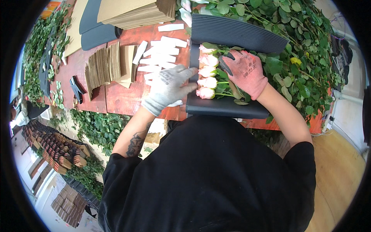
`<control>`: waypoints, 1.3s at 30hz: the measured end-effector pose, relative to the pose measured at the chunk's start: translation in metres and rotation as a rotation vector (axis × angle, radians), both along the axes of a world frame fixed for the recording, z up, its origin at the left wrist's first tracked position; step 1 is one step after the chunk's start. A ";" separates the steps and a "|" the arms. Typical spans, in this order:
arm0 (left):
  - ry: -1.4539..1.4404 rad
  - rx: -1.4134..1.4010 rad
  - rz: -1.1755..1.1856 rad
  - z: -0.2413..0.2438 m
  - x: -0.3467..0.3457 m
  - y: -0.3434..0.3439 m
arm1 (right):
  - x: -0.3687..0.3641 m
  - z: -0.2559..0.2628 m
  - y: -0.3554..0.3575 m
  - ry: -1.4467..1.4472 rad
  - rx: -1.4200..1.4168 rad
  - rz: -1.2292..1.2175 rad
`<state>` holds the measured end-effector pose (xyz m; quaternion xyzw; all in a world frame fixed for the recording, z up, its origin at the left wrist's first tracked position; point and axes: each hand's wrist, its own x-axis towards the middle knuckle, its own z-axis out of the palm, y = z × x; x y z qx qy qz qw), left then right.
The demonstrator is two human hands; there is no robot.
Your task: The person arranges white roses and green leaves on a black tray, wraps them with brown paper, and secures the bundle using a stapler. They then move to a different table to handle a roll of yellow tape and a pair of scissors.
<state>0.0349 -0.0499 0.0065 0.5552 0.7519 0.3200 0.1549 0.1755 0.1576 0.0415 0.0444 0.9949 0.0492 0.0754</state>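
Several pale pink roses (207, 71) lie in a column on dark corrugated sheet (226, 108), heads to the left and stems to the right, with brown cardboard partly visible under the heads. My right hand (244, 72), in a pink glove with dark fingertips, rests over the stems and leaves at the upper roses; whether it grips a stem is hidden. My left hand (174, 84), in a grey-white glove, is spread just left of the blooms, its fingertips at the dark sheet's left edge and nothing visible in it. White paper strips (158, 60) lie beyond and beside it.
A black stapler (76, 89) lies on the red table (121, 98), left of upright brown cardboard pieces (103, 65). Larger cardboard sheets (139, 14) are stacked at the far side. Dark corrugated sheets (234, 32) lie beyond the roses. Leafy stems (301, 66) cover the right side.
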 end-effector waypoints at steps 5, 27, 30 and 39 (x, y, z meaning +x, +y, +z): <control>0.038 0.188 -0.111 0.040 -0.022 0.017 | 0.013 0.006 0.000 0.237 -0.131 0.140; 0.138 -0.124 -0.267 0.019 -0.010 0.040 | 0.016 0.009 -0.014 -0.082 -0.180 0.226; 0.099 0.020 -0.287 0.029 -0.011 0.037 | 0.030 -0.003 -0.011 0.307 -0.151 0.306; 0.144 -0.146 -0.459 0.028 0.000 0.041 | 0.025 -0.003 -0.010 -0.057 -0.324 0.190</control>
